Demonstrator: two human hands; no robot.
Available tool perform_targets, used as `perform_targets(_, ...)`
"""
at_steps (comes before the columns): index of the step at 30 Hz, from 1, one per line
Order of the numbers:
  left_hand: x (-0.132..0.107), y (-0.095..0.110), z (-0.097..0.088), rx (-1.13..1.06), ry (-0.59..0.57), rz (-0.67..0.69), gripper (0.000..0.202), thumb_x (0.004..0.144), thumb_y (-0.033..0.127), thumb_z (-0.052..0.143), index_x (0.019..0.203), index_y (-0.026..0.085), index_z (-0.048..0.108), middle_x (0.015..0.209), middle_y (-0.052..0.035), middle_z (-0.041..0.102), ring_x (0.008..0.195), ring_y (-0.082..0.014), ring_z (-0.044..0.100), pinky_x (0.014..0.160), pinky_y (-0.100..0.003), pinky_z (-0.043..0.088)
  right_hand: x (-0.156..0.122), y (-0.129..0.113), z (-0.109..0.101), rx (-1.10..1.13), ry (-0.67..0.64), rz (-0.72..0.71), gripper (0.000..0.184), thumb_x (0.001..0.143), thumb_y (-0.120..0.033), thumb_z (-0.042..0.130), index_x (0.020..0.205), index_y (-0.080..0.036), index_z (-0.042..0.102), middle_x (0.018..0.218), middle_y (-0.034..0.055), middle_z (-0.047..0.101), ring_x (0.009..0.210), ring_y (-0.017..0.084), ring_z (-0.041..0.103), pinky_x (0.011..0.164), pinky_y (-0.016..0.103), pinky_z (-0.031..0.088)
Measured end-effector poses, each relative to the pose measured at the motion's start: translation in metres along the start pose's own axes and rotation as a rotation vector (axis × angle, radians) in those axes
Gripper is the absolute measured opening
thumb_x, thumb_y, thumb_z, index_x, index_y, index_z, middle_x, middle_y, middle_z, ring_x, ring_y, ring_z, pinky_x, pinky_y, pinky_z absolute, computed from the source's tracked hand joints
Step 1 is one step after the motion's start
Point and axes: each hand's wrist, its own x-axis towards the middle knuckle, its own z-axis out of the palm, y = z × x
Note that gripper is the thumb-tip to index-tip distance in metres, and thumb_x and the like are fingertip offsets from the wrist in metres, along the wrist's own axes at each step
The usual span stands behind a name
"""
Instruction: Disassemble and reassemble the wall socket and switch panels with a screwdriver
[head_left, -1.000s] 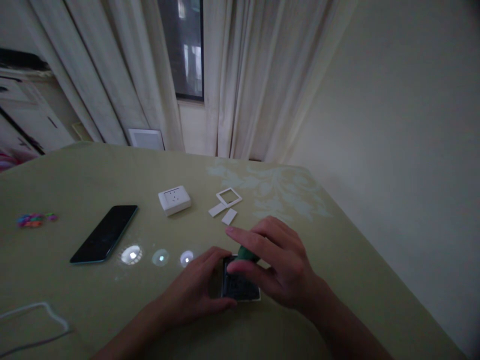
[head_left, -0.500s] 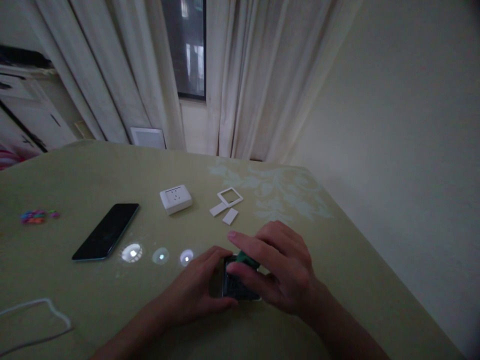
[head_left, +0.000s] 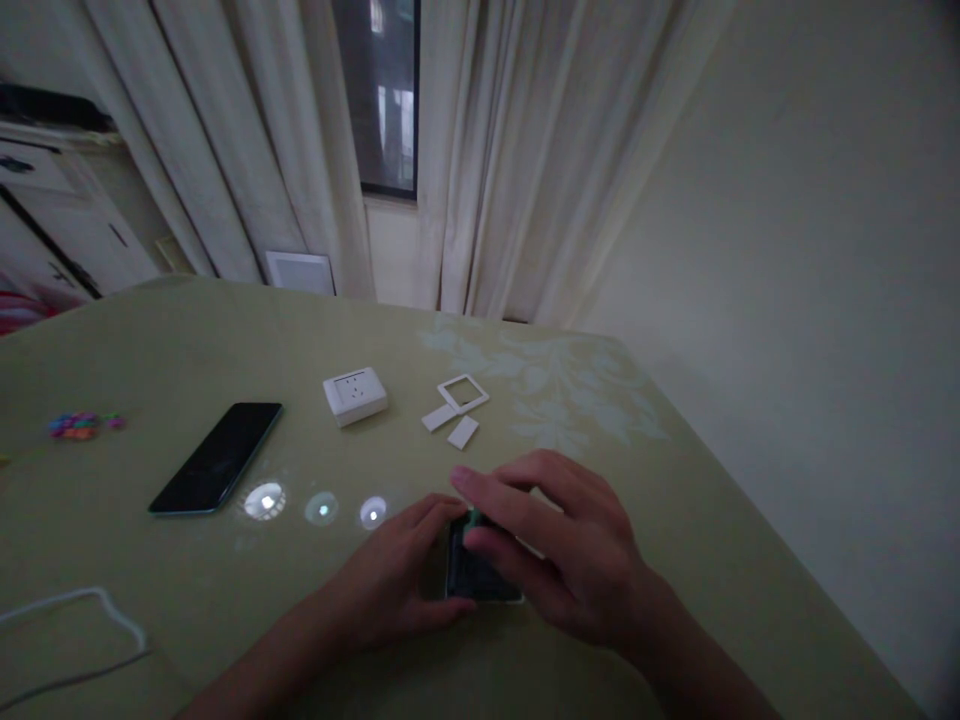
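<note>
A dark, roughly square box with a pale rim rests on the table in front of me. My left hand grips its left side, with the fingers at the far corner and the thumb at the near edge. Over the box's right part, my right hand pinches a small green piece. Most of that piece is hidden behind the fingers, so its kind cannot be made out. The right palm also covers part of the box.
Beyond my hands lie a white square frame and two small white plates. A white wall socket and a black phone are farther left. Small coloured pieces and a white cable lie at the left.
My right hand has shifted slightly, and the green piece now shows less, nearer the box's far left corner. The left hand keeps its hold on the box. The view has turned slightly.
</note>
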Motion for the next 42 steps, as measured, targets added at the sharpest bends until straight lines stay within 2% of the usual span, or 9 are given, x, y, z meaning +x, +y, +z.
perform_targets(2,-0.001,0.0,0.0,0.024,-0.005,-0.004,0.076,0.086,0.045,0.088,0.151,0.042,0.049,0.155,-0.0061,0.064,0.137,-0.0394,0.065,0.116,-0.055,0.056,-0.001,0.001,0.001,-0.057,0.026,-0.011,0.038,0.106,-0.032,0.07,0.141,-0.016,0.07,0.103,0.009,0.078,0.093,0.022,0.073,0.085,0.038,0.064)
perform_targets(6,-0.002,-0.002,0.0,0.045,-0.018,0.003,0.084,0.081,0.049,0.092,0.152,0.043,0.047,0.159,-0.0078,0.062,0.14,-0.0443,0.063,0.117,-0.059,0.055,-0.001,0.002,0.002,0.085,-0.063,0.02,0.045,0.109,-0.018,0.052,0.152,-0.011,0.06,0.136,0.0156,0.074,0.121,0.024,0.071,0.101,0.04,0.062)
perform_targets(9,-0.001,-0.003,0.001,0.026,-0.015,0.025,0.088,0.081,0.045,0.091,0.155,0.043,0.043,0.162,-0.0076,0.06,0.143,-0.0437,0.062,0.119,-0.058,0.054,0.0,0.002,0.001,0.024,0.001,-0.008,0.039,0.108,-0.026,0.064,0.144,-0.014,0.069,0.113,0.0104,0.077,0.102,0.022,0.072,0.092,0.037,0.062)
perform_targets(11,-0.001,-0.003,0.002,0.007,-0.009,0.024,0.087,0.083,0.041,0.09,0.156,0.042,0.042,0.163,-0.0077,0.058,0.143,-0.0414,0.061,0.119,-0.056,0.054,0.001,0.002,0.0,0.055,-0.034,0.004,0.044,0.109,-0.03,0.061,0.148,-0.01,0.066,0.118,0.0133,0.076,0.107,0.023,0.072,0.094,0.039,0.062)
perform_targets(14,0.0,-0.002,0.004,-0.027,0.003,-0.003,0.088,0.082,0.043,0.09,0.156,0.04,0.042,0.164,-0.0081,0.056,0.146,-0.0407,0.058,0.122,-0.056,0.051,0.001,0.0,0.0,0.153,-0.084,0.038,0.046,0.109,-0.018,0.05,0.153,-0.005,0.059,0.128,0.0152,0.075,0.114,0.022,0.072,0.096,0.036,0.062)
perform_targets(18,0.0,-0.001,0.007,-0.064,0.011,-0.042,0.091,0.076,0.053,0.093,0.153,0.04,0.047,0.162,-0.0079,0.057,0.148,-0.0441,0.054,0.123,-0.056,0.05,-0.001,0.001,0.003,0.05,0.006,0.015,0.034,0.108,-0.021,0.063,0.14,-0.011,0.069,0.112,0.0104,0.078,0.097,0.02,0.072,0.084,0.034,0.062)
perform_targets(23,0.001,0.002,0.007,-0.113,0.065,-0.055,0.097,0.072,0.052,0.097,0.152,0.041,0.043,0.155,-0.0085,0.058,0.146,-0.045,0.055,0.124,-0.06,0.048,-0.001,0.001,0.001,0.053,0.055,0.019,0.029,0.106,-0.019,0.066,0.134,-0.011,0.07,0.112,0.0108,0.077,0.096,0.02,0.072,0.083,0.033,0.062)
perform_targets(32,0.003,0.019,0.012,-0.126,0.219,-0.126,0.077,0.073,0.037,0.095,0.137,0.034,0.052,0.135,-0.0086,0.067,0.124,-0.0397,0.066,0.105,-0.057,0.059,-0.004,0.003,-0.008,0.074,0.11,0.038,0.039,0.101,-0.009,0.069,0.14,-0.014,0.068,0.118,0.0095,0.075,0.105,0.019,0.072,0.089,0.031,0.062)
perform_targets(42,0.002,0.021,0.02,-0.037,0.259,-0.09,0.077,0.074,0.033,0.095,0.139,0.027,0.053,0.135,-0.0111,0.067,0.125,-0.0369,0.065,0.107,-0.056,0.057,-0.007,0.013,-0.012,0.087,0.174,0.092,0.044,0.098,-0.005,0.069,0.14,-0.018,0.07,0.122,0.0083,0.077,0.105,0.021,0.074,0.088,0.034,0.063)
